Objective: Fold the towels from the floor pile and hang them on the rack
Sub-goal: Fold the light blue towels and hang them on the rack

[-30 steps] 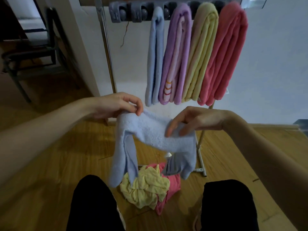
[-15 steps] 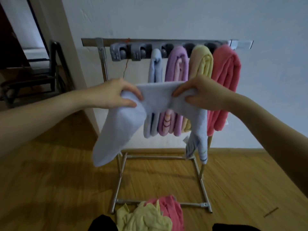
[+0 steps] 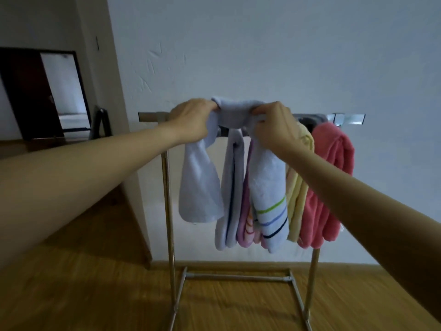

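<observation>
Hands, left (image 3: 191, 123) and right (image 3: 274, 127), pinch a pale blue striped terry towel (image 3: 267, 187) before the metal rack (image 3: 167, 211), hiding hung lilac (image 3: 244, 220), yellow (image 3: 296, 211) and pink towels (image 3: 334, 175).

This is a room in a home. A wood-plank floor (image 3: 95, 295) meets a plain white wall (image 3: 262, 56), against which stands a metal rack (image 3: 168, 211) hung with coloured towels (image 3: 329, 187). At the left, a dark doorway (image 3: 47, 91) opens into another room.
</observation>
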A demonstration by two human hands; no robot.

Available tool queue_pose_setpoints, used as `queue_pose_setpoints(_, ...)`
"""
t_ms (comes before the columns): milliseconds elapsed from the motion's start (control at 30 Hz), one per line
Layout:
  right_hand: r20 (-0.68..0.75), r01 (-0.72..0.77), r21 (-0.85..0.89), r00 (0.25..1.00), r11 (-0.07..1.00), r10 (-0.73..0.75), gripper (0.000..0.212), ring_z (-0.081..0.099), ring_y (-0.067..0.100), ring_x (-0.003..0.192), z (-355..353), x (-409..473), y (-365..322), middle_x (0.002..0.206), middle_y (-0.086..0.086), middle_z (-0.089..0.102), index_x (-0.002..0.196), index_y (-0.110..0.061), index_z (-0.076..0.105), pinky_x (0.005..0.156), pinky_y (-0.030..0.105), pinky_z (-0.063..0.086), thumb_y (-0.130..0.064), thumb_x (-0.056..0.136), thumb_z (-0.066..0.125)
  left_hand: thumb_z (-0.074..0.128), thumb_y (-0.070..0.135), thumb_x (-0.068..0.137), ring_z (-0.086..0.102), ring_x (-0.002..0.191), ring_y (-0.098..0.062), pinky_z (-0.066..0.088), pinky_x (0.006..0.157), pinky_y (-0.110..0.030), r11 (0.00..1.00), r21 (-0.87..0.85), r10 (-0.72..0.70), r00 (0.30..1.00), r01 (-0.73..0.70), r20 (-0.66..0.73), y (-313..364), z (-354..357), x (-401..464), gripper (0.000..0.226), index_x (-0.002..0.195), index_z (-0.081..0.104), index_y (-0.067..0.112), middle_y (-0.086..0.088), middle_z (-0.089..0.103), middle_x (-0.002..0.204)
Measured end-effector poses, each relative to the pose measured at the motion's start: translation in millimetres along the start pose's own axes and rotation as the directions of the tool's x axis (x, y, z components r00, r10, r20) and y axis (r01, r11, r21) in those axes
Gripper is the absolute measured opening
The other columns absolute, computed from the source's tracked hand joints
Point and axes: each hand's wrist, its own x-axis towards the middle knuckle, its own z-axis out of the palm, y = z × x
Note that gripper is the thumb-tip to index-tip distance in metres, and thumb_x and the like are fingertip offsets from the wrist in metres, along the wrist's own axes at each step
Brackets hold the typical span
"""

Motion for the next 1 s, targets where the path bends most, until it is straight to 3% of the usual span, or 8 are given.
queue_pose_setpoints(100, -0.021, -0.028, -0.078, 0.999, 0.997, 0.026, 0.027, 0.055, 0.033, 0.11, 22.1, 1.1, -0.9, 0.116, 0.013, 0.06, 0.111, -0.011, 0.062, 0.072, 0.032, 0.041, -0.013, 0.085, 0.056, 0.059, 0.0, 0.087, 0.053, 0.113, -0.037, 0.046, 0.092, -0.046, 0.997, 0.045, -0.058, 0.996, 0.056, 0.062, 1.3, 20.7, 16.4, 0.052, 0.136, 0.043, 0.007, -0.017, 0.051, 0.129)
queue_pose_setpoints(167, 0.005, -0.019, -0.185, 1.0, 0.982, 0.02, 0.04, 0.046, 0.033, 0.118, 36.7, -0.8, 2.0, 0.126, 0.011, 0.048, 0.127, -0.011, 0.049, 0.083, 0.04, 0.043, -0.015, 0.088, 0.059, 0.059, 0.0, 0.084, 0.056, 0.104, -0.039, 0.049, 0.083, -0.049, 0.995, 0.1, -0.029, 0.998, 0.023, 0.054, 3.6, 31.2, 20.1, 0.056, 0.136, 0.039, 0.01, -0.016, 0.048, 0.127)
queue_pose_setpoints(267, -0.021, 0.035, -0.329, 0.999, 0.944, -0.044, 0.049, 0.042, 0.032, 0.119, 54.8, -3.7, 8.1, 0.132, 0.009, 0.041, 0.137, -0.012, 0.037, 0.083, 0.039, 0.043, -0.01, 0.091, 0.053, 0.056, 0.006, 0.086, 0.057, 0.095, -0.039, 0.052, 0.074, -0.048, 0.99, 0.142, 0.019, 1.0, -0.02, 0.014, 4.7, 43.2, 20.4, 0.054, 0.135, 0.036, 0.013, -0.016, 0.046, 0.126)
queue_pose_setpoints(433, -0.011, 0.13, -0.441, 0.989, 0.888, -0.15, 0.044, 0.049, 0.033, 0.107, 72.5, -10.8, 30.6, 0.128, 0.011, 0.047, 0.129, -0.008, 0.047, 0.082, 0.039, 0.042, -0.003, 0.086, 0.055, 0.05, -0.001, 0.086, 0.058, 0.082, -0.035, 0.051, 0.061, -0.044, 0.99, 0.122, 0.072, 0.997, -0.067, -0.038, 1.4, 64.7, 10.7, 0.044, 0.129, 0.042, 0.009, -0.016, 0.051, 0.116)
queue_pose_setpoints(600, -0.134, 0.247, -0.385, 0.938, 0.889, -0.319, 0.033, 0.06, 0.034, 0.085, 87.2, -30.7, 59.0, 0.101, 0.013, 0.062, 0.108, -0.005, 0.062, 0.065, 0.04, 0.048, -0.008, 0.08, 0.044, 0.05, -0.004, 0.085, 0.058, 0.076, -0.036, 0.043, 0.052, -0.039, 0.983, 0.115, 0.146, 0.988, -0.14, -0.044, 1.3, 98.3, -23.0, 0.067, 0.145, 0.026, 0.015, -0.013, 0.049, 0.125)
queue_pose_setpoints(767, 0.008, 0.351, -0.225, 0.934, 0.909, -0.358, 0.049, 0.058, 0.038, 0.1, 105.5, -56.2, 75.3, 0.116, 0.021, 0.06, 0.124, 0.001, 0.055, 0.077, 0.044, 0.053, 0.007, 0.075, 0.06, 0.05, -0.002, 0.088, 0.058, 0.083, -0.035, 0.052, 0.059, -0.045, 0.991, 0.01, 0.136, 0.985, -0.135, -0.111, 0.3, 133.3, -44.3, 0.073, 0.15, 0.017, 0.015, -0.016, 0.038, 0.141)
queue_pose_setpoints(900, -0.066, 0.301, -0.059, 0.95, 0.952, -0.305, 0.053, 0.056, 0.036, 0.101, 114.2, -65.6, 80.1, 0.112, 0.021, 0.058, 0.135, -0.004, 0.047, 0.075, 0.041, 0.053, 0.0, 0.083, 0.053, 0.054, 0.007, 0.09, 0.056, 0.067, -0.023, 0.05, 0.048, -0.035, 0.976, -0.132, 0.136, 0.959, -0.173, -0.248, 1.9, 151.8, -60.7, 0.086, 0.149, -0.003, 0.031, -0.015, 0.049, 0.12)
queue_pose_setpoints(1000, -0.128, 0.269, 0.029, 0.956, 0.963, -0.263, 0.056, 0.052, 0.03, 0.108, 116.6, -74.8, 85.0, 0.119, 0.015, 0.054, 0.142, -0.011, 0.038, 0.074, 0.034, 0.048, -0.006, 0.089, 0.052, 0.066, 0.019, 0.087, 0.061, 0.071, -0.022, 0.053, 0.053, -0.034, 0.93, -0.366, -0.051, 0.973, -0.036, -0.225, 1.2, 170.5, -74.7, 0.096, 0.149, -0.006, 0.026, -0.013, 0.053, 0.121)
